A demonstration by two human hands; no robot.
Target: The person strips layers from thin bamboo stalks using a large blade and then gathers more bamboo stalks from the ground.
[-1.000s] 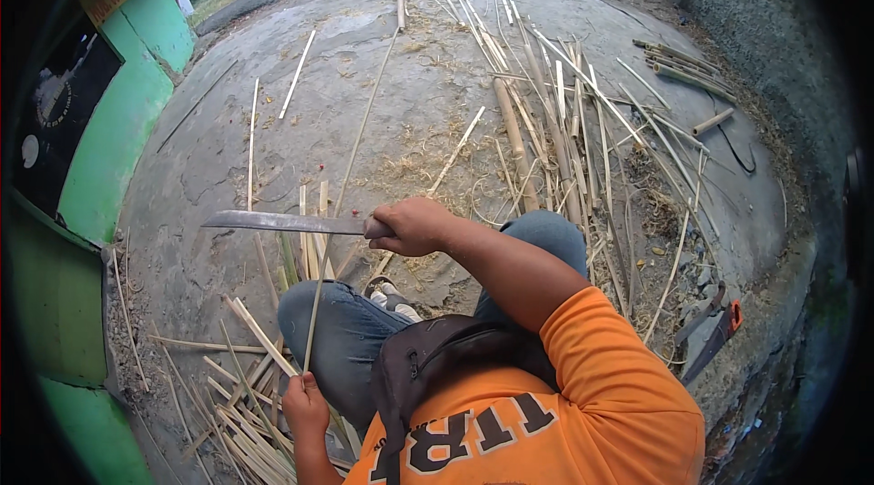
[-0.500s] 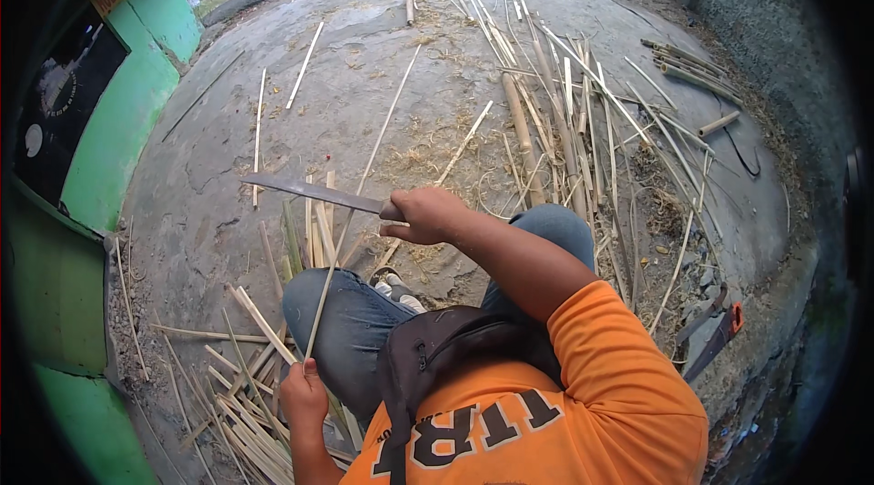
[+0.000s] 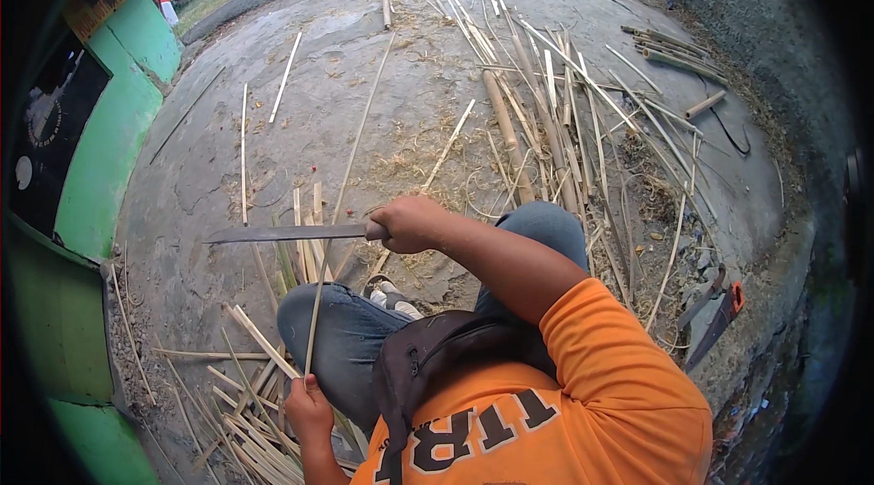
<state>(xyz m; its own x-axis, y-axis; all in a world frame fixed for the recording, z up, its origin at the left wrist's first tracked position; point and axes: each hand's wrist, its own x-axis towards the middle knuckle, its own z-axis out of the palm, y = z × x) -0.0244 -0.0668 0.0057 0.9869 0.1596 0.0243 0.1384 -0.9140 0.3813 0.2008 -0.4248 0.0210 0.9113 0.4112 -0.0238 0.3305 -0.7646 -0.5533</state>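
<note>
Closed round the handle of a machete, my right hand (image 3: 410,223) is in front of my knees. The machete (image 3: 287,234) has a long, straight grey blade pointing left, lying across a thin bamboo strip (image 3: 347,166). That strip runs from my left hand (image 3: 309,405) past my left knee and far out over the ground. Its near end is pinched in my left fingers, with the thumb on top. Whether the blade touches the strip or is just above it, I cannot tell. Beside my left hand lies a pile of split bamboo strips (image 3: 259,439).
Ahead to the right spreads a big heap of bamboo poles and strips (image 3: 555,112), with curled shavings (image 3: 410,162) around it. A handsaw (image 3: 719,326) with an orange handle lies at right. Green wall (image 3: 114,134) stands left, rough concrete wall (image 3: 756,39) right.
My right hand has moved slightly left and toward me with the machete, whose blade has turned nearly level across the strip. My left hand still grips the strip's near end. The view has shifted a little.
</note>
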